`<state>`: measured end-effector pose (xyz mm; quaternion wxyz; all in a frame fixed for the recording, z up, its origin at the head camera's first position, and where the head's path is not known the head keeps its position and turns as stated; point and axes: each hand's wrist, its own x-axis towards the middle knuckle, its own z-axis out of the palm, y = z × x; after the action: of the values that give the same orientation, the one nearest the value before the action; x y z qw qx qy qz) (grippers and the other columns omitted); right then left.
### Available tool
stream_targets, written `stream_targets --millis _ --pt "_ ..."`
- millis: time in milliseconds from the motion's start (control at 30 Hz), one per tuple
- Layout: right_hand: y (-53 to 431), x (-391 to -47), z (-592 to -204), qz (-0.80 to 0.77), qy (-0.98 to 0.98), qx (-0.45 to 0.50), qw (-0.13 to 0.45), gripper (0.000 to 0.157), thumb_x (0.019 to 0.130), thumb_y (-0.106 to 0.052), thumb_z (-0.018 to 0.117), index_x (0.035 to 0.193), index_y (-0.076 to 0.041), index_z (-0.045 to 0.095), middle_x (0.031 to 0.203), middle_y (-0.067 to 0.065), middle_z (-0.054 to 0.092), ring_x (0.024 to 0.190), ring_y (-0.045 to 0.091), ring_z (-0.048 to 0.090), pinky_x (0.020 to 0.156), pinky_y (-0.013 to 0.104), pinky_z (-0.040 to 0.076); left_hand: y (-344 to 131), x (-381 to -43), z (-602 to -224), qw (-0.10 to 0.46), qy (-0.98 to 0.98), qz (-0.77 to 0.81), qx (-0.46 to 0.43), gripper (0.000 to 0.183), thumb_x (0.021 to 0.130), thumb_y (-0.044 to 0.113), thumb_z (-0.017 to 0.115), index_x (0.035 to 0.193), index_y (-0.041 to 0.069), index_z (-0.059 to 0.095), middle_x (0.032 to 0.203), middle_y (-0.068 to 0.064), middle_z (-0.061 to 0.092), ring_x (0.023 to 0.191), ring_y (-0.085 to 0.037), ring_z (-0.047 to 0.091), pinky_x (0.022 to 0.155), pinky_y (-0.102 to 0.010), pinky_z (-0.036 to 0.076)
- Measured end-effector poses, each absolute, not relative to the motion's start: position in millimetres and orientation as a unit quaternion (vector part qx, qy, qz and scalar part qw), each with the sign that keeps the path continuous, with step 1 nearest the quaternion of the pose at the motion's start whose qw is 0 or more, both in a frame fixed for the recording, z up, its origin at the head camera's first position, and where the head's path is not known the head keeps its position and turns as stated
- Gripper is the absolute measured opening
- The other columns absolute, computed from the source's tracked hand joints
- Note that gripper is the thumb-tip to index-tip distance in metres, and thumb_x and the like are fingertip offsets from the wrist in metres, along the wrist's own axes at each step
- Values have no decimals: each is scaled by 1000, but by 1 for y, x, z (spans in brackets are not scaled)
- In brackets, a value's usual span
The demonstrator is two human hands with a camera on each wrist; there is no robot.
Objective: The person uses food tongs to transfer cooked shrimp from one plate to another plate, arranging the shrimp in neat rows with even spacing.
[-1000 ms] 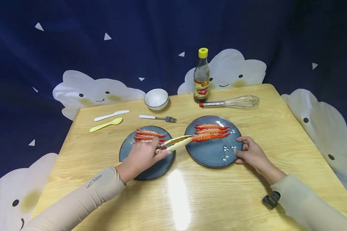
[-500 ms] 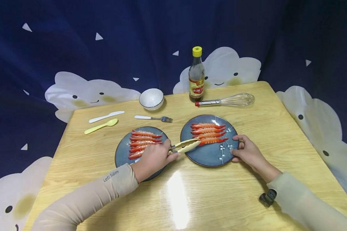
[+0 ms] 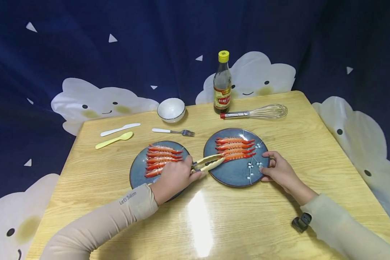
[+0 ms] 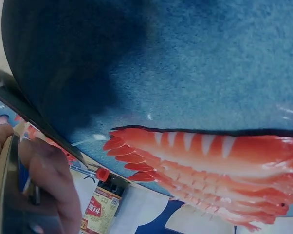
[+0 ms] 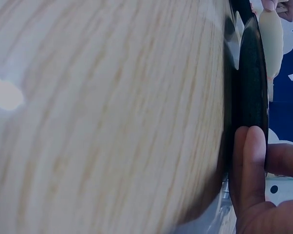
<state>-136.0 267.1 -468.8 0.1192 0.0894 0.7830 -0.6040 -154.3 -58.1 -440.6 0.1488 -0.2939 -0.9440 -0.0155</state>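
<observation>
My left hand [image 3: 177, 177] grips a pair of tongs [image 3: 211, 165] with cream-coloured tips, reaching across the left blue plate [image 3: 137, 172]. Several red-orange shrimp [image 3: 160, 159] lie in a row on that plate, partly hidden by the hand; they loom large in the left wrist view. The tong tips are right at the left end of the nearest shrimp [image 3: 238, 156] on the right blue plate [image 3: 227, 175], where several shrimp lie side by side. My right hand [image 3: 279, 168] pinches this plate's right rim, thumb above and fingers beneath, as the right wrist view shows.
Behind the plates are a white bowl [image 3: 170, 110], a yellow-capped sauce bottle [image 3: 222, 86] and a whisk [image 3: 263, 112]. A fork [image 3: 172, 132], a white knife [image 3: 120, 129] and a yellow spoon [image 3: 115, 140] lie toward the back left of the wooden table [image 3: 247, 220].
My left hand has moved right, and the shrimp at the tong tips now lies in line with the others, nudged slightly closer to them. My right hand keeps holding the plate rim.
</observation>
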Motion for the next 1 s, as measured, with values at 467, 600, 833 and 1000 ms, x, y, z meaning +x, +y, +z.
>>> stream_targets --millis 467,600,833,1000 --pt "265 -137 -467 -600 785 97 118 54 75 4 58 121 -1 31 75 12 41 61 17 55 57 35 49 -41 -161 -432 179 -915 -13 -360 48 75 57 54 72 11 41 41 7 27 31 -8 34 30 -28 24" --pt "263 -136 -469 -601 784 94 122 54 76 3 59 122 0 31 74 12 42 60 17 55 56 35 49 -30 -167 -433 158 -919 -3 -361 48 75 59 52 71 13 40 39 8 27 31 -8 36 30 -28 28" --pt "265 -135 -470 -601 783 97 124 56 76 4 59 124 -1 29 75 12 41 60 16 55 58 35 49 -21 -182 -422 11 -949 -20 -313 47 75 62 49 72 15 43 42 5 38 34 -10 39 33 -29 31" --pt "267 -136 -467 -602 783 91 126 58 77 3 59 126 0 27 76 12 42 61 15 55 57 34 49 -15 -193 -413 -120 -957 -51 -260 50 74 65 47 80 16 48 55 3 49 46 -14 47 39 -31 35"
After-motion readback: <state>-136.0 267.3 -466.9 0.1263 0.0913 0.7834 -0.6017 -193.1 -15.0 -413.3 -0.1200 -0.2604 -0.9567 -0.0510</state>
